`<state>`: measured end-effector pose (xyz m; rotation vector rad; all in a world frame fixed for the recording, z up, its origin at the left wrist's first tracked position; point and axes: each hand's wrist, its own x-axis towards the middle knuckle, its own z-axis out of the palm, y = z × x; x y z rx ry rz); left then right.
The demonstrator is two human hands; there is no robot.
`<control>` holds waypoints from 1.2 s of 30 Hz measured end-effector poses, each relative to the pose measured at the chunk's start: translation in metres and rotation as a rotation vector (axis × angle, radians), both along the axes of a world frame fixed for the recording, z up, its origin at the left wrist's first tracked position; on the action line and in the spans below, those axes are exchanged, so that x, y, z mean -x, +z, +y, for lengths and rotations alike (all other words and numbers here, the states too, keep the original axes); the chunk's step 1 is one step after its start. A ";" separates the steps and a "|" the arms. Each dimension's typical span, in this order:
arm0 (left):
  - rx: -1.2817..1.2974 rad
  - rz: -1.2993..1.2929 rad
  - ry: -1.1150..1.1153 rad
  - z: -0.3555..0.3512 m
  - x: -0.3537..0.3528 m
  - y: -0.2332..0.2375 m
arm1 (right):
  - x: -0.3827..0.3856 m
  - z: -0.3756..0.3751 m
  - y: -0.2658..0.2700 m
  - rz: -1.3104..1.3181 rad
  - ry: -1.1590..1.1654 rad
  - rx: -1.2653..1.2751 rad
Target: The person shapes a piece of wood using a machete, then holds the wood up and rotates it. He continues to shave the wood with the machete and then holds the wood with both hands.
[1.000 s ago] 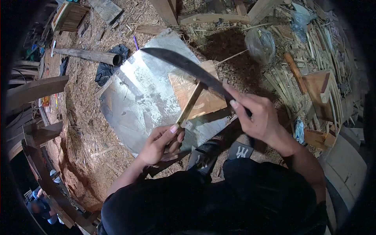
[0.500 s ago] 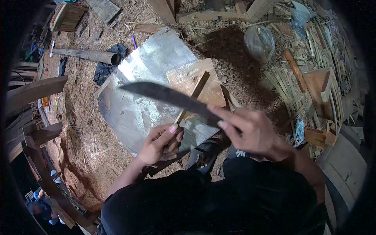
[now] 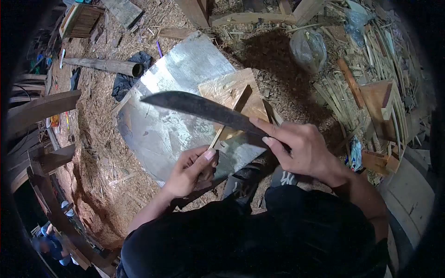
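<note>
A long dark machete is in my right hand, its curved blade pointing left and the index finger stretched along its back end. My left hand pinches the near end of a thin wooden strip between thumb and fingers. The blade crosses over the middle of this strip, hiding part of it. Beneath the strip's far end lies a pale wooden board, which rests on a large metal sheet on the ground.
Wood shavings cover the ground. At the right are piled thin strips and a clear plastic bag. A hollow tube lies at the upper left. Curved timbers line the left, with another person beyond.
The machete and my right hand have shifted slightly to the right, and the blade, blurred before, now looks sharp. My left hand keeps its hold on the strip.
</note>
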<state>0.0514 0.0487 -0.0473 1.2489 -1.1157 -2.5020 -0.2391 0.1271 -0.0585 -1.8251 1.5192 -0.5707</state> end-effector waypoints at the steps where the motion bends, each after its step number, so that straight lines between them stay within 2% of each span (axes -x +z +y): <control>1: 0.003 0.003 0.004 0.000 0.000 -0.001 | 0.001 -0.004 0.007 0.022 -0.010 0.076; 2: 0.007 -0.011 0.003 0.000 -0.001 -0.002 | 0.001 -0.006 0.011 0.044 -0.023 0.149; 4: 0.013 -0.023 -0.001 0.000 0.002 0.001 | -0.003 -0.001 0.008 0.037 -0.033 0.133; 6: -0.031 -0.099 -0.014 -0.001 0.005 0.012 | -0.009 0.006 0.004 0.000 0.076 0.047; 10: 0.059 -0.152 0.018 0.005 0.005 0.010 | -0.009 0.006 0.008 0.041 0.147 0.170; 12: -0.031 -0.082 -0.024 -0.002 0.004 0.008 | -0.003 0.003 0.006 0.079 0.129 0.164; 15: 0.021 -0.101 -0.028 -0.003 0.009 0.012 | -0.002 0.000 0.006 0.087 0.043 0.244; 18: 0.000 -0.093 -0.028 -0.004 0.010 0.017 | 0.002 0.002 0.006 0.139 0.013 0.217; 25: 0.064 -0.063 0.045 0.004 0.013 0.012 | 0.011 -0.002 0.004 0.167 0.026 0.211; 27: 0.040 -0.060 0.009 0.002 0.009 0.016 | 0.024 -0.006 -0.008 0.125 -0.139 0.203; 28: 0.042 -0.058 0.010 0.004 0.004 0.013 | 0.034 -0.008 -0.020 0.127 -0.138 0.205; 30: -0.066 -0.005 0.011 0.007 -0.006 0.006 | 0.046 -0.013 -0.036 0.022 -0.284 0.417; 31: -0.062 -0.003 0.015 0.006 -0.006 0.003 | 0.045 -0.009 -0.034 0.046 -0.293 0.420; 36: -0.029 -0.014 0.023 0.007 -0.003 -0.001 | 0.015 0.006 0.000 -0.020 -0.179 0.228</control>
